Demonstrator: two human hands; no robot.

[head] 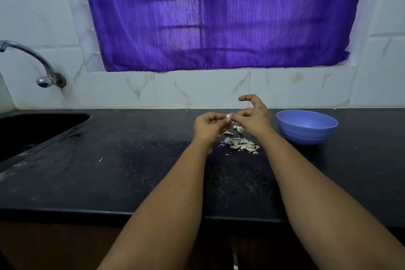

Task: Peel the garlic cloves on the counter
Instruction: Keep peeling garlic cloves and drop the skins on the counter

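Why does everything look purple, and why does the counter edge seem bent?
Head view: daylight through the purple curtain tints the wall tiles; the wide lens bows the counter edge and stretches the forearms; the clove between both hands is small and soft.

Left hand [209, 125]: raised, fingers curled, pinching a garlic clove [228, 117].
Right hand [254, 116]: touching the same clove, forefinger arched up.
Forearms: bare, both stretched far forward, converging.

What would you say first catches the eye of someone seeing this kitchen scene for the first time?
The purple curtain fills the window above the black counter. Mid-counter, the left hand and right hand pinch a garlic cloves over a heap of peels, with a blue bowl to their right.
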